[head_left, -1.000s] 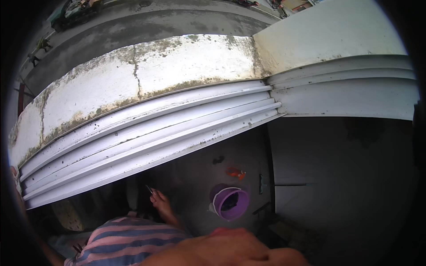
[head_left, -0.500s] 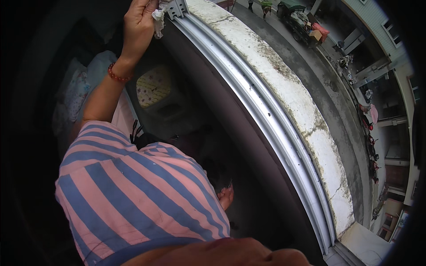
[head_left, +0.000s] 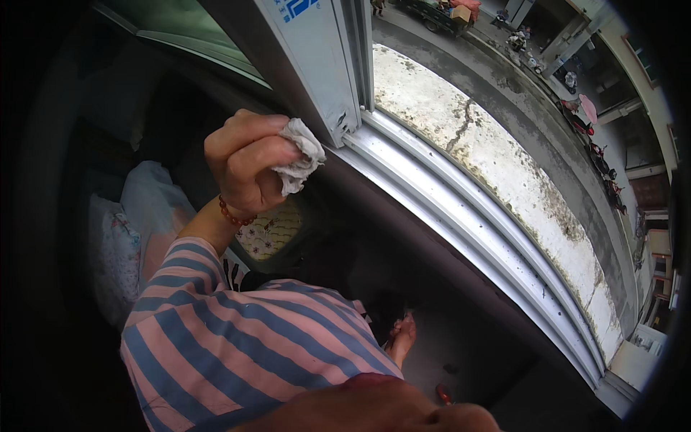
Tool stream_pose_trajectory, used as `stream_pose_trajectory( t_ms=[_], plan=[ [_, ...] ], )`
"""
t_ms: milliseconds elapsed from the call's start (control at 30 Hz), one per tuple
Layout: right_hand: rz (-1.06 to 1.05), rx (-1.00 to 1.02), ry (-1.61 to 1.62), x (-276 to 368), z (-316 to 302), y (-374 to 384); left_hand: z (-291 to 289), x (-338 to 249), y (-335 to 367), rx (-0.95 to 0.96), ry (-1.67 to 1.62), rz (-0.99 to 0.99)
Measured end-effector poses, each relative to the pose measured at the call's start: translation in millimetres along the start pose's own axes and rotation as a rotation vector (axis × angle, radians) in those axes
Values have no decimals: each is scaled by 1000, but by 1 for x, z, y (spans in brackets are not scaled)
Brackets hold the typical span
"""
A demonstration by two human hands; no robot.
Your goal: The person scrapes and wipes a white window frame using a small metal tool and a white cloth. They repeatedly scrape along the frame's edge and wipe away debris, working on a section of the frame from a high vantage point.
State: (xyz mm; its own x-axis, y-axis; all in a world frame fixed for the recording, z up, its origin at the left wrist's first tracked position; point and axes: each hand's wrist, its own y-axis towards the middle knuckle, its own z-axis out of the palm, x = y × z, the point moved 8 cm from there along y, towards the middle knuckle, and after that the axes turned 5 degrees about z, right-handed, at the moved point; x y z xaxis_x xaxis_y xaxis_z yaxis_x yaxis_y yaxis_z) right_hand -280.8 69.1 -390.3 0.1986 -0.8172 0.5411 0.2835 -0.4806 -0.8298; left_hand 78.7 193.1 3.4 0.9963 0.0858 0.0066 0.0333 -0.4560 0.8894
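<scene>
My left hand point(head_left: 248, 162) is closed on a crumpled white cloth point(head_left: 301, 157), pinched between bent fingers and thumb. It is raised beside the lower corner of a window sash point(head_left: 313, 68), with a small gap between cloth and frame. Running from that corner to the lower right is the silver sliding-window track point(head_left: 468, 234), dotted with dark specks. My right hand point(head_left: 403, 338) hangs low past the striped shirt, small and in shadow. Its fingers are too dark to read, and whether it holds anything cannot be made out.
Outside the track lies a stained, cracked white ledge point(head_left: 497, 162) above a street point(head_left: 461, 79). A loaded cart point(head_left: 432, 14) and parked motorbikes stand below. Indoors are a plastic-wrapped bundle point(head_left: 115, 252), a flowered cushion point(head_left: 270, 234) and a small red object point(head_left: 443, 394) low down.
My left hand has come down from the top edge with the cloth, away from the track's bracketed end. The view has shifted, so the sash and its glass now show.
</scene>
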Motion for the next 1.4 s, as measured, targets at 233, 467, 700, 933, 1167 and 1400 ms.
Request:
stream_pose_trajectory(
  t_ms=[233,467,700,933,1167,1400],
  plan=[
    [20,-156,4,-82,46,-14,19,18,-29,-108,-194,234],
    [87,-153,152,-104,75,-26,36,7,-34,-197,-259,303],
    [84,-160,225,-89,52,-20,49,-25,-33,-208,-291,336],
    [131,-120,333,-77,-9,-15,90,-75,7,9,-239,299],
    [-23,-106,296,49,-115,-15,165,-148,119,670,-301,113],
    [-426,-219,280,200,-212,-65,264,-223,173,832,-711,10]
  ],
)
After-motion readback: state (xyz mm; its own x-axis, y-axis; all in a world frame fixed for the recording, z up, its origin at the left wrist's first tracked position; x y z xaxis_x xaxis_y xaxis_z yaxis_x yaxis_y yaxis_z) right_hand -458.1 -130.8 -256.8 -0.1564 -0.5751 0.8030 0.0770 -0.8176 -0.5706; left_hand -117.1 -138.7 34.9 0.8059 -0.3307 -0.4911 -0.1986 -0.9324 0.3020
